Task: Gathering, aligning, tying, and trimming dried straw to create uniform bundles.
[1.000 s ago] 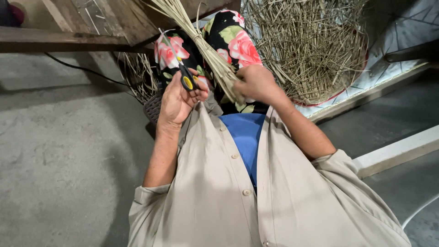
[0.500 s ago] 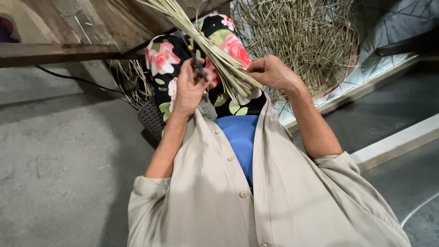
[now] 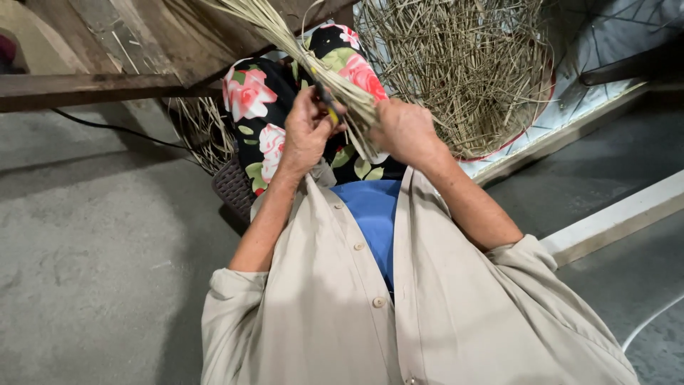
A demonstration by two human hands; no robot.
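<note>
Fingers of the left hand [image 3: 308, 132] curl tight around a small tool with a yellow and dark handle [image 3: 329, 105], pressed to one bundle of pale dried stalks [image 3: 313, 60]; the right hand [image 3: 405, 128] clamps the bundle's lower end, fingers closed about it; the bundle slants up-left above a floral-clad lap [image 3: 274, 121]; one round heap of loose stalks [image 3: 463, 68] lies beyond on a pale sheet; one dark woven stool edge [image 3: 234, 189] shows beneath; one wooden beam [image 3: 92, 89] crosses the left.

Two bare hands, left hand [image 3: 308, 132], right hand [image 3: 406, 132], one bundle of pale straw stalks [image 3: 306, 53], one small tool with yellow handle [image 3: 329, 107], one loose heap of dry stalks [image 3: 463, 68], one wooden bench [image 3: 107, 85], one black cable [image 3: 114, 132]
</note>
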